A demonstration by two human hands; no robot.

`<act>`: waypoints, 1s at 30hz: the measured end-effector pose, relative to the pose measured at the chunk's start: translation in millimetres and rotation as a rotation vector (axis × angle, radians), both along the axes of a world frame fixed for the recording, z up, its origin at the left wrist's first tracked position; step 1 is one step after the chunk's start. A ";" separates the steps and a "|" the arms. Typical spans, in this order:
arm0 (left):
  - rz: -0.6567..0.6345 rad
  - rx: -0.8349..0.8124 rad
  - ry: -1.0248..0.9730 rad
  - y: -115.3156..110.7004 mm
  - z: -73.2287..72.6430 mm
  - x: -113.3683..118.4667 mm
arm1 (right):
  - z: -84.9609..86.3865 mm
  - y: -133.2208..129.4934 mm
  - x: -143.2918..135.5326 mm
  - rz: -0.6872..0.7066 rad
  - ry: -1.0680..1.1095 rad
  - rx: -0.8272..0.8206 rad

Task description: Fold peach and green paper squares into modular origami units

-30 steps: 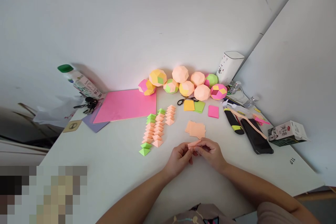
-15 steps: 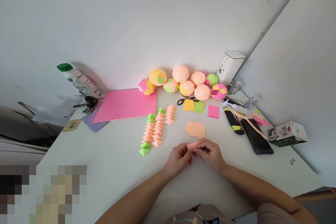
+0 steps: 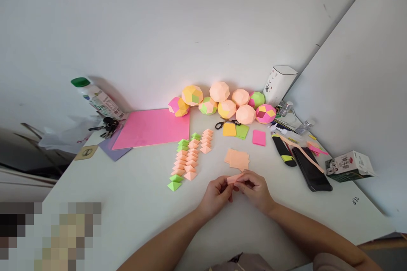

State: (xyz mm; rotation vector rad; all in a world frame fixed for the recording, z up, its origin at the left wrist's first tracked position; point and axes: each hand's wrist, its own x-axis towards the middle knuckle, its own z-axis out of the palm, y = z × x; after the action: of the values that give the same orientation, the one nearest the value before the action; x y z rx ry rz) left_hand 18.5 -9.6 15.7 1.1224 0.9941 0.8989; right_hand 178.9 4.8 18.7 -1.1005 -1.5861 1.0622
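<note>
Both of my hands pinch a small folded peach paper (image 3: 234, 178) just above the white table (image 3: 136, 194). My left hand (image 3: 217, 195) grips its left end and my right hand (image 3: 256, 189) its right end. Just beyond them lies a loose pile of peach paper squares (image 3: 237, 159). To the left stand rows of folded peach and green paper units (image 3: 189, 159).
Several paper balls (image 3: 227, 103) line the wall, with scissors (image 3: 222, 124), yellow, green and pink note pads (image 3: 241, 132) in front. A large pink sheet (image 3: 152, 128), keys (image 3: 107, 125) and a bottle (image 3: 95, 98) lie left. A phone (image 3: 311, 168), marker (image 3: 284, 150) and carton (image 3: 348, 165) lie right.
My hands have stayed together on the peach paper, with only slight finger movement. The view has shifted a little downward.
</note>
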 end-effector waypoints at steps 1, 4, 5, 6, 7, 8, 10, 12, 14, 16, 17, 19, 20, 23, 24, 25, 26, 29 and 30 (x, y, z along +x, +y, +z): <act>-0.001 -0.004 0.008 0.0 1.3 -0.1 | 0.5 -0.1 -0.2 -0.003 0.003 -0.001; 0.008 -0.008 0.030 0.1 3.8 -0.2 | 0.8 -0.9 -0.7 -0.001 0.027 -0.006; 0.012 -0.005 0.032 0.3 4.0 -0.1 | 0.1 -1.4 -0.7 0.004 0.044 -0.018; 0.015 0.000 0.030 0.4 3.9 0.1 | -1.1 -1.9 -0.7 0.013 0.063 -0.039; 0.018 0.005 0.028 0.6 3.6 0.2 | -2.7 -2.3 -0.7 0.019 0.085 -0.068; 0.022 0.008 0.026 0.8 3.1 0.3 | -4.5 -2.7 -0.6 0.022 0.110 -0.105; 0.036 0.004 0.020 1.2 2.0 0.3 | -7.7 -2.7 -0.7 0.011 0.162 -0.189; 0.055 -0.007 -0.002 1.6 0.8 0.2 | -9.0 -1.5 -0.9 -0.002 0.216 -0.265; 0.065 -0.013 -0.039 1.9 -0.4 0.0 | -7.0 0.5 -0.8 0.037 0.239 -0.315; 0.067 -0.012 -0.065 2.1 -1.2 -0.2 | -2.8 2.8 -0.2 0.114 0.200 -0.321; 0.068 -0.011 -0.068 2.2 -1.5 -0.2 | -0.5 3.7 0.3 0.143 0.162 -0.311; 0.073 -0.013 -0.062 2.5 -1.7 -0.3 | 3.0 4.7 1.3 0.150 0.098 -0.298; 0.071 -0.016 -0.058 2.6 -1.7 -0.2 | 3.9 4.8 1.8 0.138 0.077 -0.297; 0.051 -0.034 -0.056 3.2 -1.2 0.2 | 3.1 4.1 2.7 0.097 0.053 -0.301; 0.041 -0.043 -0.055 3.4 -0.9 0.4 | 2.2 3.7 2.9 0.092 0.053 -0.298; 0.034 -0.053 -0.051 3.5 -0.6 0.5 | 1.4 3.4 3.0 0.094 0.054 -0.295; 0.027 -0.062 -0.045 3.7 -0.2 0.6 | 0.6 3.1 3.1 0.098 0.057 -0.292; 0.010 -0.081 -0.013 3.8 1.1 0.4 | -0.3 2.7 3.4 0.113 0.060 -0.282; 0.004 -0.084 -0.004 3.7 1.4 0.2 | -0.3 2.7 3.5 0.110 0.060 -0.281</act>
State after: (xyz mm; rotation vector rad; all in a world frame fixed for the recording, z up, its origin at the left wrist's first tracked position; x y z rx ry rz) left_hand 18.7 -5.8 17.1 1.0482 1.0223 0.8546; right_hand 182.5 7.6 18.4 -1.1630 -1.4949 1.4112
